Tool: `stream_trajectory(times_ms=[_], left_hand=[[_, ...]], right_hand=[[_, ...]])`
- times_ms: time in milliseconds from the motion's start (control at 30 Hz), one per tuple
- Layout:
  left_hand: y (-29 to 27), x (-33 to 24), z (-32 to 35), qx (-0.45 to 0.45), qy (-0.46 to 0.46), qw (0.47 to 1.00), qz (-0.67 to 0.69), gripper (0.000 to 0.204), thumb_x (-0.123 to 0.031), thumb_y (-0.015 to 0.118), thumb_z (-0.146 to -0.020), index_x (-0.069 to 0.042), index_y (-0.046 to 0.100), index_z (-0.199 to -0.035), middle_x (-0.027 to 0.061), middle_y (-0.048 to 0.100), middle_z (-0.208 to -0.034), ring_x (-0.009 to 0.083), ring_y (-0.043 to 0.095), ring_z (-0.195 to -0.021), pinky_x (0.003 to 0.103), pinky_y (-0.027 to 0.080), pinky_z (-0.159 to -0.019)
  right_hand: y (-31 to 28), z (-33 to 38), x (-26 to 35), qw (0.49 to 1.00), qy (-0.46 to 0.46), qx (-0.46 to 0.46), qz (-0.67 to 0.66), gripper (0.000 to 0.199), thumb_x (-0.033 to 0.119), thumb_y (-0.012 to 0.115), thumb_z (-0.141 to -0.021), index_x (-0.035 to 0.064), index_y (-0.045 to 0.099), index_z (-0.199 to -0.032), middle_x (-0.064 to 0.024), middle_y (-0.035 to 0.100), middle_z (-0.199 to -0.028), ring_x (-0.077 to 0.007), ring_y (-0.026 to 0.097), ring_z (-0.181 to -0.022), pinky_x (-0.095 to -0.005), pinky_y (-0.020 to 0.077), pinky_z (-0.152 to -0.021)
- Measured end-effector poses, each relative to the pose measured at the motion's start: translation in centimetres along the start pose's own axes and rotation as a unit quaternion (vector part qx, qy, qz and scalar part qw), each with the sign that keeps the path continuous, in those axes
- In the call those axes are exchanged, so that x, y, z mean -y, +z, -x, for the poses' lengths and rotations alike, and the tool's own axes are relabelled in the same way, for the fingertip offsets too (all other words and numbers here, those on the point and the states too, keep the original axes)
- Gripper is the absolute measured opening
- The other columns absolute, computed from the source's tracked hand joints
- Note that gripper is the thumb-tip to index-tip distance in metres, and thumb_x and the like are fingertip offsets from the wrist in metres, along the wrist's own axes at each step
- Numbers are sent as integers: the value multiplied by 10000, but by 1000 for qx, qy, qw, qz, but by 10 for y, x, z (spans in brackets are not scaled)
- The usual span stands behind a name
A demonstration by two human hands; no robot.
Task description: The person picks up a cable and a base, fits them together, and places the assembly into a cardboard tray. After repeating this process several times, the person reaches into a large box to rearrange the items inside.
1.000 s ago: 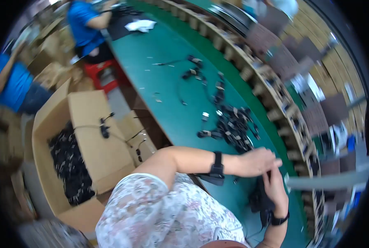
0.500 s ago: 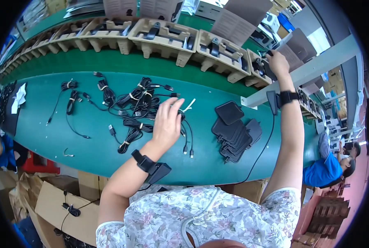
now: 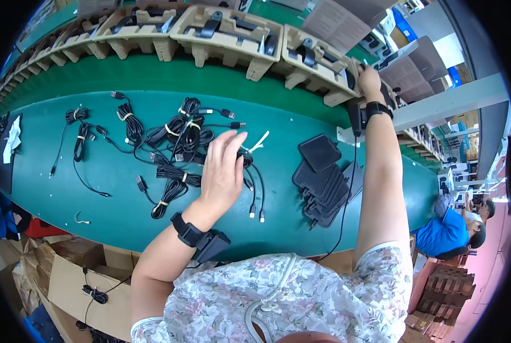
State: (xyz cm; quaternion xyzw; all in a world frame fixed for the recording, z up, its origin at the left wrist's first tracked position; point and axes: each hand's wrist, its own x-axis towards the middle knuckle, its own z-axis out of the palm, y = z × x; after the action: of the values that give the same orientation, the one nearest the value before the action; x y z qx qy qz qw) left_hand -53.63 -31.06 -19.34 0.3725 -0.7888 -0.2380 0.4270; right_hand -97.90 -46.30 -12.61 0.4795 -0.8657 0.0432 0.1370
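My left hand (image 3: 222, 168) lies over the right edge of a pile of black USB cables (image 3: 192, 134), its fingers stretched out. A black cable (image 3: 257, 188) with two plug ends and a pale tie (image 3: 259, 142) shows beside its fingertips. At the far right, my right hand (image 3: 370, 83) reaches into a moulded cardboard tray (image 3: 354, 64). Its fingers are bent over dark parts there; what they grip is hidden. Each wrist wears a black strap with a small box, the right one trailing a cord.
Flat black pads (image 3: 323, 183) lie stacked right of the cables. A row of cardboard trays (image 3: 227, 48) with black parts runs along the back. A white metal post (image 3: 432, 114) crosses beside my right arm. Another person in blue (image 3: 447, 231) is at the right.
My right hand has moved lower into the tray at the far right; the black piece seen at its fingers before is now hidden. My left hand stays by the cables. The whole view has shifted slightly.
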Motion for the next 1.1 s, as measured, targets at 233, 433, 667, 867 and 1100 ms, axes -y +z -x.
stream_trajectory(times_ms=[233,433,667,867,1100], left_hand=[[-1,3,-1,-13,-4,1000,-2,501,60,541,-750,-30,415,-1226,184,431,-1176,360,456,-1049,412,405,-885],[-1,1,-1,5,-12,1000,9,481,65,547,-744,-25,432,-1203,176,433,-1169,349,472,-1029,409,413,-874],[-3,7,0,-2,6,1000,-14,408,57,557,-742,-19,478,-1136,169,436,-1157,327,490,-1006,401,423,-858],[8,7,-2,-2,14,1000,15,364,43,569,-741,-18,496,-1092,164,442,-1145,320,495,-997,399,426,-849],[1,11,4,-11,13,1000,-8,335,32,569,-745,-17,507,-1070,165,446,-1137,317,499,-981,396,430,-842]], right_hand=[[21,-10,-10,997,50,-34,-55,317,271,542,-834,48,607,-1048,-188,612,-1050,-344,572,-1001,-400,459,-844],[28,-25,-27,992,88,-55,-65,320,318,495,-849,67,630,-995,-182,636,-969,-351,598,-933,-397,473,-810],[9,-13,-1,989,24,-9,144,273,257,455,-867,125,646,-1011,-125,604,-1091,-295,554,-1042,-373,466,-809],[-45,64,24,947,-140,-134,257,298,179,461,-858,167,584,-1129,-75,591,-1020,-246,519,-1087,-353,456,-811],[-65,195,40,884,-402,208,-118,460,179,703,-702,99,525,-1118,-96,499,-1152,-314,519,-1033,-395,432,-868]])
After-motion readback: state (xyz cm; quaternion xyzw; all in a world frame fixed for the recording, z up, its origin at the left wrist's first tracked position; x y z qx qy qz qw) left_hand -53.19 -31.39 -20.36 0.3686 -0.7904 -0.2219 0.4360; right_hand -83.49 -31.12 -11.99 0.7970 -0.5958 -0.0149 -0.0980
